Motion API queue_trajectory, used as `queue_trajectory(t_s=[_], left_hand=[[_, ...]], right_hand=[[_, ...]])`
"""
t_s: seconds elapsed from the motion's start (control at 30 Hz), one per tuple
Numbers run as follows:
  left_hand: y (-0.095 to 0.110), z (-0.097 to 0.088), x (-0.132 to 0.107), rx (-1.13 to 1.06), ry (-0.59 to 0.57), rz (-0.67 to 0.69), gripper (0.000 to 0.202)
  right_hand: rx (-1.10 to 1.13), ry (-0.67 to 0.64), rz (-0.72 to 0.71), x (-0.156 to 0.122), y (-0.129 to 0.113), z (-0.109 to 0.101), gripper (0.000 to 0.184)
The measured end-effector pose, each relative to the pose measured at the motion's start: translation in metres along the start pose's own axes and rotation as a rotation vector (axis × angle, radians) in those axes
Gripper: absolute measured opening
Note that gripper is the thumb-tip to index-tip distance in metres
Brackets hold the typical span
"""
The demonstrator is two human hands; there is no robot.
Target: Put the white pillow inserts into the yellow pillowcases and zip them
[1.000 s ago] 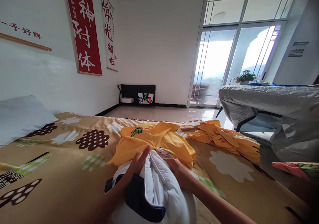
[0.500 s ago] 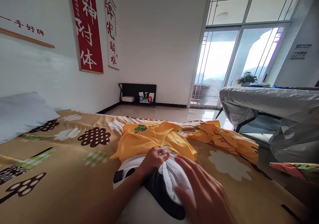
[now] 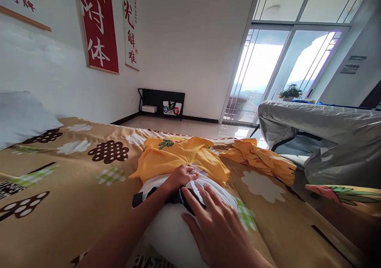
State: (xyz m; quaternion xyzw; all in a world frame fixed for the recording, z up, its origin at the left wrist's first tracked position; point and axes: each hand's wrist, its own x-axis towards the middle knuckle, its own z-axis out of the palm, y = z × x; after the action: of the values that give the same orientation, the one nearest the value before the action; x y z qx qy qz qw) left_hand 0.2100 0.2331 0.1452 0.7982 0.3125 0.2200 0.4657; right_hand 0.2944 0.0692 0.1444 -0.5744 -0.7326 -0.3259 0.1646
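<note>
A plump white cushion with black patches (image 3: 175, 228) lies on the patterned bedspread (image 3: 98, 204) in front of me. My left hand (image 3: 183, 176) is closed, pinching a gathered fold of its white fabric near the far end. My right hand (image 3: 217, 216) lies stretched out over the cushion's right side, fingers slightly spread and pressing on the white and black cloth. Just beyond the cushion, and touching it, a yellow cloth with a green leaf print (image 3: 175, 155) is spread out. Part of the cushion is hidden under my hands and forearms.
A crumpled yellow cloth (image 3: 262, 160) lies farther right on the bed, and a pale pillow (image 3: 24, 117) at the left. Past the right edge stands a table under a plastic cover (image 3: 321, 115). A low black shelf (image 3: 162, 101) is by the far wall.
My right hand has moved left and come down flat across the cushion's fold. My left hand keeps its pinch. The view has tilted down slightly.
</note>
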Motion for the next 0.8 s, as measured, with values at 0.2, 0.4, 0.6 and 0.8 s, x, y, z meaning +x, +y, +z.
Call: queue_trajectory(t_s=[0.2, 0.4, 0.6, 0.8], left_hand=[[0.012, -0.005, 0.003, 0.103, -0.074, -0.005, 0.023], [0.006, -0.048, -0.026, 0.196, 0.126, 0.052, 0.037], [-0.021, -0.081, -0.056, 0.813, 0.222, 0.16, 0.039], [-0.037, -0.07, -0.026, 1.097, 0.235, 0.217, 0.034]], right_hand=[[0.076, -0.119, 0.027, -0.001, 0.002, 0.007, 0.05], [0.142, -0.31, 0.108, -0.001, 0.014, 0.011, 0.054], [0.185, -0.314, 0.102, -0.004, 0.015, 0.014, 0.06], [0.203, -0.39, 0.127, 0.008, 0.016, 0.004, 0.051]])
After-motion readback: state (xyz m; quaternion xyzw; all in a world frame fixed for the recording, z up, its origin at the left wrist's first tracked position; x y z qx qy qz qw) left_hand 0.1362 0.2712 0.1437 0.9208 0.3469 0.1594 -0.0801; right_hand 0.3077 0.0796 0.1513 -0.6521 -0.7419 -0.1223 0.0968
